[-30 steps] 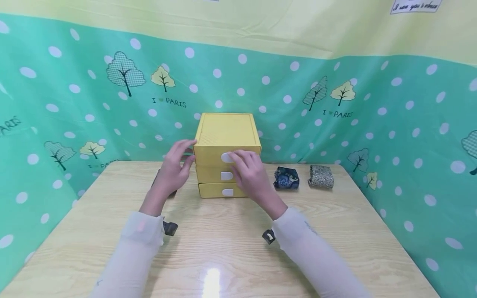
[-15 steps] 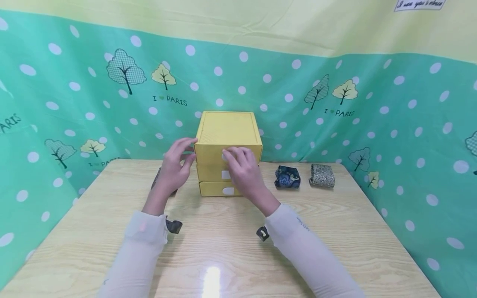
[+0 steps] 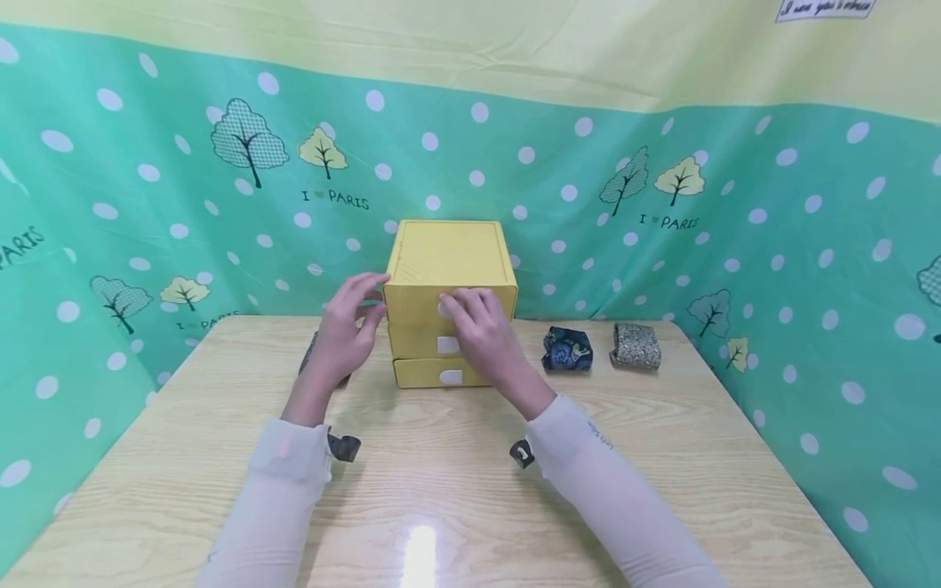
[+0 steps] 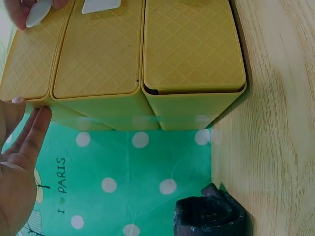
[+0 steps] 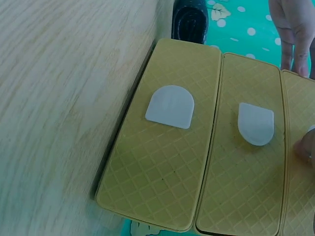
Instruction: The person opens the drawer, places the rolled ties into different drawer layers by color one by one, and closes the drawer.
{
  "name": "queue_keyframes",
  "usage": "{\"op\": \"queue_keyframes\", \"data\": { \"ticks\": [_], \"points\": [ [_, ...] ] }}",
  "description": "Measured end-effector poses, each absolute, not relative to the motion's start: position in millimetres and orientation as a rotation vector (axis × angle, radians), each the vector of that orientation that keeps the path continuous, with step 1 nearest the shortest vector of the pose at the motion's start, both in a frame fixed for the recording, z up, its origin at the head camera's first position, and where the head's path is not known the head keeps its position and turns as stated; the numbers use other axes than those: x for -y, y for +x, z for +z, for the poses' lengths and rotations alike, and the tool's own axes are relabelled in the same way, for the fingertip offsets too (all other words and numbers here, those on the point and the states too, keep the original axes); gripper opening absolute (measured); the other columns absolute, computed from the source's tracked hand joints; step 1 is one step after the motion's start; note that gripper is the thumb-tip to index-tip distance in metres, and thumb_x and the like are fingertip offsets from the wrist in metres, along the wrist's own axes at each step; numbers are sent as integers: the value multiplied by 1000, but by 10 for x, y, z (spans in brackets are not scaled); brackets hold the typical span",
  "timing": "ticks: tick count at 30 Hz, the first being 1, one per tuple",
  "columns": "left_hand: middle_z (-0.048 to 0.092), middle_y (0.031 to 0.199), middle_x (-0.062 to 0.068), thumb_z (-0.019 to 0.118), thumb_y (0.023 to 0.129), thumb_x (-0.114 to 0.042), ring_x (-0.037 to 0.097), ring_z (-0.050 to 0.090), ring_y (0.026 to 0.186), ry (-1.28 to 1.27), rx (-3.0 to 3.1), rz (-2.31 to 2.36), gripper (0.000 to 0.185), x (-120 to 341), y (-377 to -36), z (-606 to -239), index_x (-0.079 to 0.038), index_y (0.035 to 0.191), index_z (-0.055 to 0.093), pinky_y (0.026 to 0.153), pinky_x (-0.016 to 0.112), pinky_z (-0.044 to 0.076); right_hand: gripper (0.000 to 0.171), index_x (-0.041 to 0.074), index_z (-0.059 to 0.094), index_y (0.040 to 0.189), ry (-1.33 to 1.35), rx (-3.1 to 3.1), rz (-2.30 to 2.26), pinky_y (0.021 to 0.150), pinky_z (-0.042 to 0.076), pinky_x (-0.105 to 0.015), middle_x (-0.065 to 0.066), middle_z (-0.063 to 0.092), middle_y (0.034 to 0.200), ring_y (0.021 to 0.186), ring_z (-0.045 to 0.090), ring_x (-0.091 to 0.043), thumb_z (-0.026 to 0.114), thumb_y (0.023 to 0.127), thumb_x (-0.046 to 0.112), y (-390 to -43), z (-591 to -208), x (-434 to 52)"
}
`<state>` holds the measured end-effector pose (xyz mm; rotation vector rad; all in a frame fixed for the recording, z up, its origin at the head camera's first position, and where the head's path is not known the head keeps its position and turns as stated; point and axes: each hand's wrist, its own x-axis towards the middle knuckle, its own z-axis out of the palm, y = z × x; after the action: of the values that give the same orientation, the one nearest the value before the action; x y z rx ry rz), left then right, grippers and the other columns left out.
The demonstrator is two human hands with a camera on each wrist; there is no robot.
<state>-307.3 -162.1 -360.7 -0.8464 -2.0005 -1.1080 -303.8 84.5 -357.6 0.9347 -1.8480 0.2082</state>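
Observation:
A yellow three-drawer cabinet (image 3: 450, 253) stands at the back of the table, with a white tab on each drawer front. My left hand (image 3: 345, 331) steadies its upper left side, fingers fairly straight along the side wall and thumb near the front edge. At the top drawer my right hand (image 3: 487, 339) pinches the white tab (image 4: 38, 14), which the fingers partly cover. The middle tab (image 5: 256, 124) and bottom tab (image 5: 171, 106) are untouched. All three drawers look pushed in, the bottom one with a thin dark gap at its edge in the left wrist view.
Right of the cabinet lie a folded dark blue patterned cloth (image 3: 567, 349) and a folded grey speckled cloth (image 3: 635, 346). A dark rolled cloth (image 4: 211, 216) sits left of it, partly behind the left hand. A green dotted curtain (image 3: 470, 147) hangs right behind the wooden table (image 3: 426, 474).
My right hand has shifted slightly left on the top drawer front, and its fingers now cover more of the tab. The left hand stays in place at the cabinet's side.

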Motion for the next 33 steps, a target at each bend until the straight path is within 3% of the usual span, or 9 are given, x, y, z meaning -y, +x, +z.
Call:
{"op": "queue_keyframes", "data": {
  "ticks": [6, 18, 33],
  "points": [
    [57, 137, 18, 63, 93, 15, 33, 66, 107, -839, 2005, -1113, 50, 1636, -3061, -3613, -2, 140, 58, 92, 31, 62, 33, -3, 69, 120, 968, 1849, 183, 85, 57, -35, -17, 67, 110, 97, 59, -32, 67, 88, -8, -3042, -3571, -852],
    [56, 139, 17, 62, 93, 16, 34, 66, 109, -841, 2017, -1143, 52, 1629, -3073, -3604, -4, 141, 58, 92, 42, 63, 32, -5, 68, 120, 969, 1851, 148, 83, 55, -35, -18, 66, 110, 95, 58, -31, 69, 87, -6, -3036, -3557, -874],
    [56, 139, 17, 61, 92, 18, 32, 66, 109, -819, 2028, -1136, 53, 1639, -3062, -3607, -4, 141, 58, 94, 33, 62, 34, -6, 67, 116, 985, 1829, 159, 78, 55, -37, -20, 65, 108, 91, 59, -33, 70, 82, -8, -3001, -3556, -851]
  ]
}}
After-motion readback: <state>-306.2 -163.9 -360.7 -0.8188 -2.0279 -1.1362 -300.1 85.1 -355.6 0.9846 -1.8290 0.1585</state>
